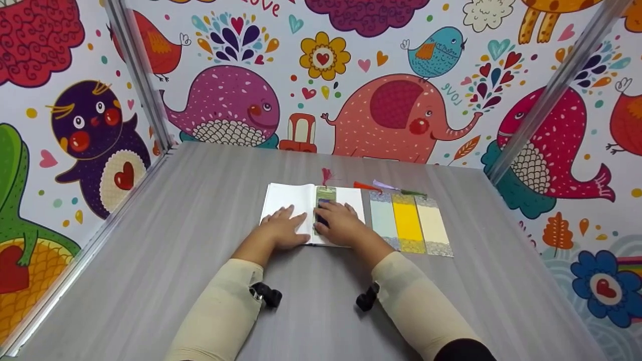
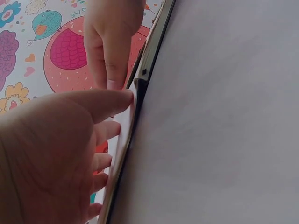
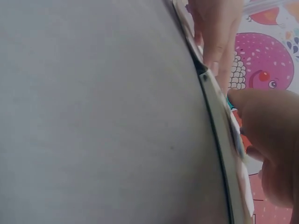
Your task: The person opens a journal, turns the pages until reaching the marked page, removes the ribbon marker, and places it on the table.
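An open book (image 1: 287, 195) with blank white pages lies in the middle of the table. My left hand (image 1: 283, 229) rests on the left page, fingers spread and thumb toward the spine. Along the inner side of the right page lies a green and dark bookmark (image 1: 326, 192), its pink tassel (image 1: 326, 175) sticking out past the top edge. My right hand (image 1: 343, 226) presses on this bookmark and the page beside it, covering part of both. In the left wrist view, the left thumb (image 2: 110, 102) reaches over the book's lower edge near the spine.
Right of the book three bookmarks lie side by side: pale blue (image 1: 382, 220), yellow (image 1: 407, 220) and cream (image 1: 434, 223). Their orange, lilac and green tassels reach toward the back. The grey table (image 1: 200, 200) is enclosed by cartoon-printed walls (image 1: 321, 120) with metal corner posts.
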Available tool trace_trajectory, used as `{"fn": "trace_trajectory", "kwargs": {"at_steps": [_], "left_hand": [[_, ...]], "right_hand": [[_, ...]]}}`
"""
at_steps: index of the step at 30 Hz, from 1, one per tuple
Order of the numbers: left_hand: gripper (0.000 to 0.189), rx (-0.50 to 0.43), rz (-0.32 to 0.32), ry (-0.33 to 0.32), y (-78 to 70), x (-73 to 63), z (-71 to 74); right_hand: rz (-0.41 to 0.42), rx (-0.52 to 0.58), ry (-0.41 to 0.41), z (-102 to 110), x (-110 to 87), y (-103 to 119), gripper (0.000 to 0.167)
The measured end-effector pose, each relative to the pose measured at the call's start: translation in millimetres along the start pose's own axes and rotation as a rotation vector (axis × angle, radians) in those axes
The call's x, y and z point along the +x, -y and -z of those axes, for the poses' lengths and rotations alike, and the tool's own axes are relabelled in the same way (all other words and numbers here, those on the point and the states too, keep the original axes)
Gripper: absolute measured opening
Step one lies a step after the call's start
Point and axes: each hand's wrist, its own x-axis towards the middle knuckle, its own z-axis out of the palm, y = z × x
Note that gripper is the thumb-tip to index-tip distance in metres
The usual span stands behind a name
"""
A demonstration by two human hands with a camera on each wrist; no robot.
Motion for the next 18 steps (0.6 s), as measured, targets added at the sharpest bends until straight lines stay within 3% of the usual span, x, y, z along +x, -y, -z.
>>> {"fn": "trace_trajectory", "kwargs": {"at_steps": [12,18], "left_hand": [[0.078,-0.010,0.008,0.025,-7.0,-10.8,8.5],[0.077,-0.014,0.007,0.024,-4.6,-8.1,5.7]], "right_hand": [[-0.050,-0.016,0.051,4,-9.7,-18,0.059],[-0.079,0.013,0.051,6,-19.4,-32,0.060]]}}
